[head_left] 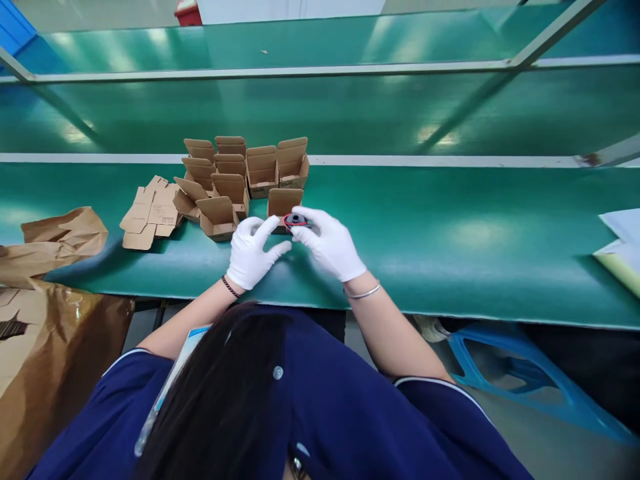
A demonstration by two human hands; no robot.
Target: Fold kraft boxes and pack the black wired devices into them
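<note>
Green matting covers the long surface [450,233], with a raised green shelf [300,47] running along the far side behind a pale rail. At the near left a big brown paper bag [45,320] slumps against the edge, and at the far right a few sheets of paper [620,247] lie on the surface. A blue plastic frame [525,373] sits on the floor under the near right edge.

Toward the left middle stands a cluster of small open cardboard boxes [235,180], about nine by count, their lids up, though the packed ones overlap and the number could be off by one. Just left of them lies a short stack of flat, unfolded box blanks [150,213]; their number cannot be told.

Both hands wear white gloves. The right hand [330,243] pinches a single small round part [295,220], dark with a red ring, between thumb and fingertips, right in front of the nearest open box [284,200]. The left hand [253,252] is spread loosely, fingers pointing toward the part, just beside it but not clearly touching.

The part looks light, stiff and smooth, likely a little slippery in cloth gloves; its rim seems the safest place to grip.
</note>
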